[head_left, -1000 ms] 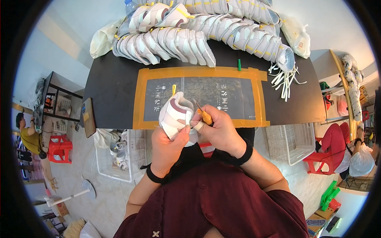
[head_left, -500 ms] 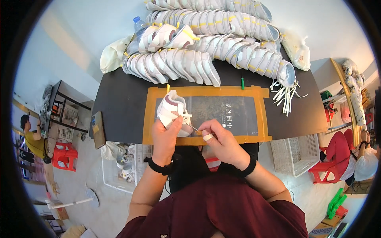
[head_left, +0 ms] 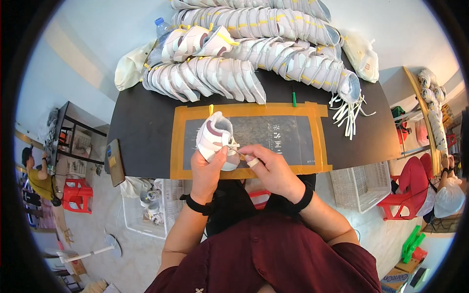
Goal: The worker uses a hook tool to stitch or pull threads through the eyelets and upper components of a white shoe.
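Note:
A white, beige and maroon shoe upper (head_left: 208,136) with a yellow tab is held by my left hand (head_left: 205,172), fingers and thumb closed on its near side. My right hand (head_left: 274,172), light tape around one finger, grips a thin metal-shafted hand tool (head_left: 236,150). The tool's handle is mostly hidden in my fingers, so its exact kind is unclear. Its shaft reaches the shoe's lacing area, beside a short white lace end (head_left: 233,146). Both hands are above the near part of a dark mat edged with orange-brown tape (head_left: 318,141).
Nested rows of shoe uppers (head_left: 205,80) fill the far side of the black table (head_left: 141,117). White laces (head_left: 351,119), a green-handled tool (head_left: 294,100) and a phone (head_left: 116,163) lie there too. White crates (head_left: 364,195) stand on the floor both sides; people sit far left and right.
My right hand has moved slightly left and up, bringing the tool closer against the shoe's lacing. The shoe is a little more upright in my left hand. The view has shifted slightly.

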Motion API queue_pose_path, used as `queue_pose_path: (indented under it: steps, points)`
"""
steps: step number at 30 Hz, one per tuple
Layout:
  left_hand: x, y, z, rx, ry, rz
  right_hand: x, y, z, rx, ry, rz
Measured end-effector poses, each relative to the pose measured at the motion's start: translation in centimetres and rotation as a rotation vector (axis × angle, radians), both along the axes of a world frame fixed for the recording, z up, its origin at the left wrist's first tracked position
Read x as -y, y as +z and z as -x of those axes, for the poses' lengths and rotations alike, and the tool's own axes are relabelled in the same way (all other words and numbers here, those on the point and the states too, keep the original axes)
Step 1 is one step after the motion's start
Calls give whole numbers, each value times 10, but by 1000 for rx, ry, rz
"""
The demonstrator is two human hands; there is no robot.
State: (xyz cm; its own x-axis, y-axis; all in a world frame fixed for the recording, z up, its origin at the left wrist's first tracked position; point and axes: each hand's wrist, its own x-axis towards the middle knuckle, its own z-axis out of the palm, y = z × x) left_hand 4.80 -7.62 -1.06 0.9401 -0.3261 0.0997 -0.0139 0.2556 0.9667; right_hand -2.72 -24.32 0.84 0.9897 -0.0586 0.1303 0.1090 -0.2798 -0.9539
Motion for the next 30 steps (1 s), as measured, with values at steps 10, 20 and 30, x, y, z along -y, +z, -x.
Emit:
queue_pose_path:
  steps: [10,20,30]
  points:
    - [-1,-6,2,25,20,-28,2,1,1,-90,7,0]
    - [-5,-10,-1,61,0,-64,5,8,0,-42,28,113]
    - [2,-5,-2,18,56,-84,6,13,-16,21,14,303]
